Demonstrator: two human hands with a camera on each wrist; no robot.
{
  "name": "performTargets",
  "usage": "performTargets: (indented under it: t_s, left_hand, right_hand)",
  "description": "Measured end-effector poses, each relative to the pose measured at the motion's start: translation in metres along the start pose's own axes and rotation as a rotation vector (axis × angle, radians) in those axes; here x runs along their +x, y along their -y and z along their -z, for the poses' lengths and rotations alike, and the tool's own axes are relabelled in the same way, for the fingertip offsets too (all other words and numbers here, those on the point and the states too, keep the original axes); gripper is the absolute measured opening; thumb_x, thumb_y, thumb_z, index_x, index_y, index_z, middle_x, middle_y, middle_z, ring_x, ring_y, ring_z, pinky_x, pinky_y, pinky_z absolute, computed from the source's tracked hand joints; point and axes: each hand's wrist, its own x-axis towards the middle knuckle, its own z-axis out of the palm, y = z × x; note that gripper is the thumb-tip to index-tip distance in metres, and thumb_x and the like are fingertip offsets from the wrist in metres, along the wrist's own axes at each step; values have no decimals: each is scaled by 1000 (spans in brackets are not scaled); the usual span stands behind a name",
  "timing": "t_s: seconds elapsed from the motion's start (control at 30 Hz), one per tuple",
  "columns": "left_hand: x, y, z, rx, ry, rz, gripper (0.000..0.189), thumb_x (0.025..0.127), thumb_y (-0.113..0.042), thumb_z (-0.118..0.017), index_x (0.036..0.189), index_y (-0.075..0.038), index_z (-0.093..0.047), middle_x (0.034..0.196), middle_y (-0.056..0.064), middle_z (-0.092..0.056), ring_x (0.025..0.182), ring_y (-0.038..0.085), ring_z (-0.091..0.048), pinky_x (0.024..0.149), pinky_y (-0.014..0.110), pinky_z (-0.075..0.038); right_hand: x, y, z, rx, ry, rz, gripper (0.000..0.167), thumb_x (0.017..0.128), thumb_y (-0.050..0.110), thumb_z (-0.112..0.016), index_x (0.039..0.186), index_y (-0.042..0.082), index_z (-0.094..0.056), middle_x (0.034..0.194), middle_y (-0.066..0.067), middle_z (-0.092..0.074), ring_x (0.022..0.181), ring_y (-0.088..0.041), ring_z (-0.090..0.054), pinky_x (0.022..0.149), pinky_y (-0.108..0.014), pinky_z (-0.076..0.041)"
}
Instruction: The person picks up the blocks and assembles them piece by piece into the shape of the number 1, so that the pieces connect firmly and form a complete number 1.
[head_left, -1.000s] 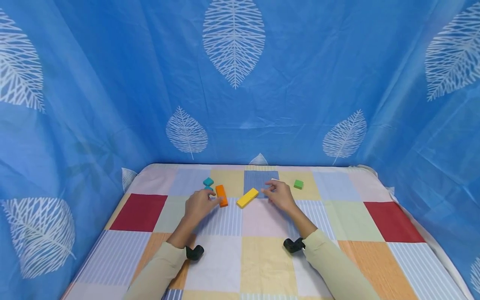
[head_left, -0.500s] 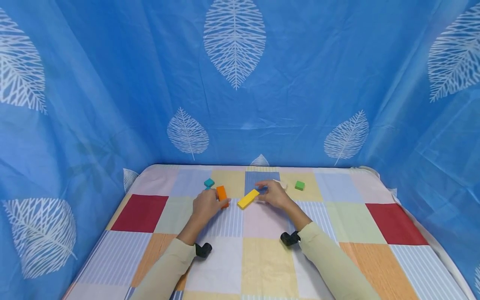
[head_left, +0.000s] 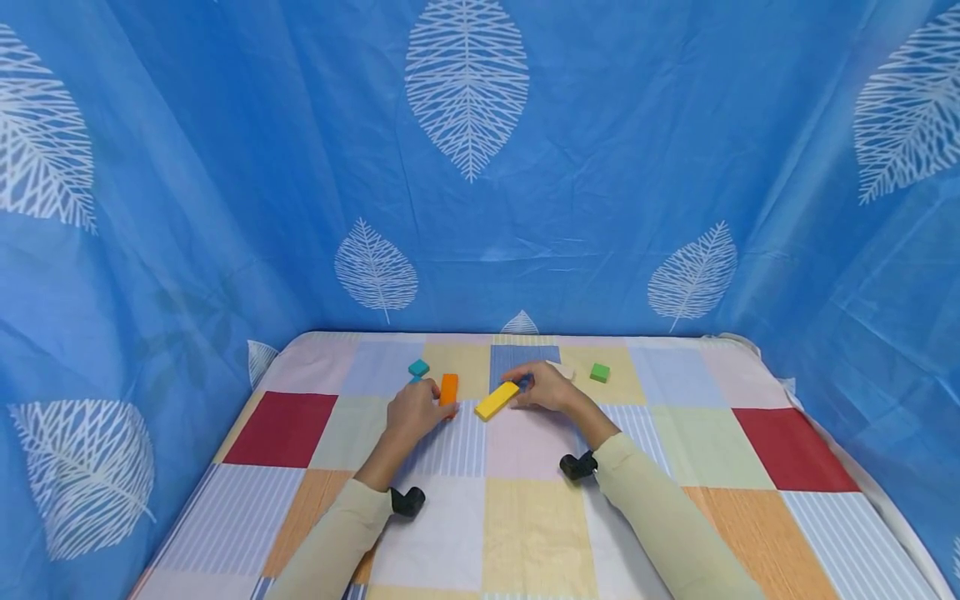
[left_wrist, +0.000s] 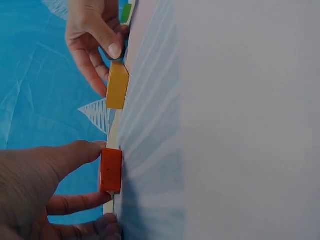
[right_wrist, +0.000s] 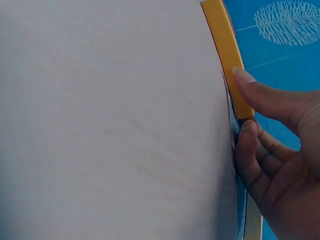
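Observation:
My left hand (head_left: 412, 410) pinches an orange rectangular block (head_left: 449, 389) between thumb and finger; in the left wrist view, the orange block (left_wrist: 111, 170) has the thumb on one side and a finger on the other. To its right, my right hand (head_left: 546, 387) grips the far end of a longer-looking yellow block (head_left: 497, 401), which lies slantwise on the cloth. In the right wrist view the thumb presses on the yellow block (right_wrist: 229, 60) and the fingers curl behind its end. A gap separates the two blocks.
Beyond the left hand lie a teal block (head_left: 418, 367) and another teal piece, partly hidden. A cream block (head_left: 562, 369) shows behind the right hand, and a green block (head_left: 599, 372) lies farther right. Blue leaf-print curtains (head_left: 465, 250) enclose the patchwork-covered table (head_left: 532, 533).
My left hand has moved right and taken hold of the orange block, which has turned slightly. My right hand has moved left and closed on the yellow block's end.

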Motion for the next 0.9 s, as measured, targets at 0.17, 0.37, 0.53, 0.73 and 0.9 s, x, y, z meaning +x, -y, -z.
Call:
performTargets:
  t_s: [0.17,0.37,0.53,0.73,0.9]
  left_hand:
    - [-2,6,0,-107,4,-27,40,82,-34,-86,106,-4,-74,79,5,-63,66,18,-53,56,26,-48]
    - [-4,16,-1,-203,13,-74,41,80,-27,-88,109,-2,-75,90,6,-65,78,19,-57,70,33,-54]
    - [-5,25,0,-291,20,-108,34,80,-18,-89,106,-1,-76,93,7,-67,82,21,-57,76,36,-55]
    - [-6,37,-1,-404,10,-120,25,81,-11,-86,103,-2,-78,90,6,-66,77,19,-53,72,31,-52]
    - [-4,46,2,-444,22,-137,24,81,-10,-87,102,-3,-79,89,5,-69,76,18,-57,74,30,-56]
  right_hand:
    - [4,-1,0,8,22,-20,45,79,2,-85,122,7,-75,117,-9,-71,78,-16,-54,63,-25,-46]
    - [5,-2,0,-17,27,-2,42,80,1,-84,120,7,-75,119,-9,-72,87,-18,-56,69,-27,-47]
    - [6,-4,0,-15,18,-2,37,80,-1,-83,116,6,-76,113,-8,-72,89,-19,-57,72,-27,-48]
    - [6,-5,0,-4,19,-10,31,79,-2,-84,108,5,-77,105,-6,-72,81,-19,-54,69,-27,-48]
    - [4,-7,2,-25,-3,-19,30,77,2,-86,105,7,-77,98,-4,-69,71,-18,-50,62,-27,-44]
